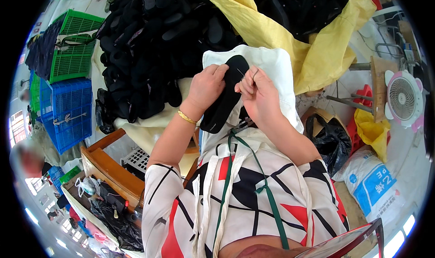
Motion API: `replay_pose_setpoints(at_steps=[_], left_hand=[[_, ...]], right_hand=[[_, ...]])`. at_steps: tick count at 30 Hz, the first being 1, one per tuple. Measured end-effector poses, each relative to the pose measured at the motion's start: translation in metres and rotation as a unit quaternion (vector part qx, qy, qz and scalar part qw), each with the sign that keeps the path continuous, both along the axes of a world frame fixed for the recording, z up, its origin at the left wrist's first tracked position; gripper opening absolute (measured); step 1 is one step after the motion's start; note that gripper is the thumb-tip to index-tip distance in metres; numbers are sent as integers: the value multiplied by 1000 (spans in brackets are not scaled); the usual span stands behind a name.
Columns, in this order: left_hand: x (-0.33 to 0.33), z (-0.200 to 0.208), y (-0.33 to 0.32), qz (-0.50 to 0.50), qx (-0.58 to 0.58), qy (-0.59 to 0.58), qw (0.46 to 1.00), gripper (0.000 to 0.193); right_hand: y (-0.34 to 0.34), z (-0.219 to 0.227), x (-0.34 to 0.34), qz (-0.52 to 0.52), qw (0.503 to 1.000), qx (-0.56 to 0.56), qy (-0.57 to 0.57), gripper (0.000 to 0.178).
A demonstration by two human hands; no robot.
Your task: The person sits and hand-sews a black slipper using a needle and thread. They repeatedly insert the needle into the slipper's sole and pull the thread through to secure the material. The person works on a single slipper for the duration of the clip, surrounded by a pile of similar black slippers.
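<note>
A long black shoe sole [224, 103] lies slantwise above the white cloth [276, 67] on my lap. My left hand [207, 86] has its fingers closed on the sole's left edge near the upper end. Over the sole's right side, my right hand [257, 91] pinches a thin needle [240, 72], whose tip points up and left across the black surface. Whether the needle carries thread is too fine to make out. Scissors [244, 124] hang on a green cord at my front, partly hidden below the sole.
A big heap of black shoes [158, 45] rises beyond my left hand. Yellow sacking [272, 24] with more black pieces spreads at the far right. Blue [70, 108] and green crates [74, 45] stand left, a wooden chair [111, 167] nearer. A fan [403, 97] is at right, above a white-blue sack [369, 181].
</note>
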State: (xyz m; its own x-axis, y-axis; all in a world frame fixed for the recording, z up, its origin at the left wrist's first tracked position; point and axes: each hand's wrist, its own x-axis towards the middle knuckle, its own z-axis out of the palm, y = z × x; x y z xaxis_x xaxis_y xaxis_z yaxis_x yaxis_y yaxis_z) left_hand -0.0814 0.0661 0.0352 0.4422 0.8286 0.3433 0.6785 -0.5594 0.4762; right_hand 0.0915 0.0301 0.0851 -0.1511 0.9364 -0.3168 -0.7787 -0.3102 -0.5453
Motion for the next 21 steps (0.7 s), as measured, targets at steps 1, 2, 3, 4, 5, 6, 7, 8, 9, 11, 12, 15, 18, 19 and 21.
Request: replay_pose_setpoints(at_steps=[1, 2, 3, 4, 5, 6, 7, 8, 9, 11, 12, 15, 18, 19, 21], left_hand=[[4, 8, 2, -12, -2, -7, 1000, 41], [6, 12, 1, -23, -24, -11, 999, 39], [8, 16, 0, -34, -46, -15, 998, 36], [11, 16, -5, -47, -71, -19, 996, 34], [15, 14, -12, -59, -96, -24, 993, 33], [19, 10, -21, -72, -121, -29, 990, 32], [24, 5, -29, -87, -149, -33, 984, 31], [25, -2, -35, -91, -175, -32, 980, 31], [26, -10, -41, -94, -201, -30, 975, 30], [26, -23, -49, -91, -256, -3, 962, 30], [27, -26, -50, -92, -285, -10, 954, 30], [30, -14, -40, -111, -404, -25, 908, 38], [36, -5, -35, -57, -384, -129, 913, 23], [40, 2, -31, -42, -417, -120, 900, 19], [51, 18, -24, -8, -484, -105, 868, 25]], right_hand=[[-5, 5, 4, -4, 1000, 16, -1, 27], [-10, 10, 7, -5, 1000, 20, -8, 27], [-15, 15, 11, -8, 1000, 24, -15, 26], [-20, 16, 16, -11, 999, 26, -23, 25], [-24, 14, 24, 4, 998, 45, -50, 24], [-27, 11, 33, 20, 995, 62, -78, 23], [-32, 9, 43, 34, 991, 77, -105, 22], [-33, 5, 54, 16, 973, 96, -207, 23], [-30, -1, 66, 0, 945, 113, -307, 23], [-24, -10, 92, -57, 890, 131, -432, 23], [-21, -9, 104, -100, 873, 133, -459, 23], [-18, 11, 118, -181, 812, 178, -526, 24], [-24, 19, 114, -136, 749, 239, -603, 27], [-26, 20, 111, -120, 728, 264, -621, 26], [-27, 23, 105, -136, 722, 302, -607, 16]])
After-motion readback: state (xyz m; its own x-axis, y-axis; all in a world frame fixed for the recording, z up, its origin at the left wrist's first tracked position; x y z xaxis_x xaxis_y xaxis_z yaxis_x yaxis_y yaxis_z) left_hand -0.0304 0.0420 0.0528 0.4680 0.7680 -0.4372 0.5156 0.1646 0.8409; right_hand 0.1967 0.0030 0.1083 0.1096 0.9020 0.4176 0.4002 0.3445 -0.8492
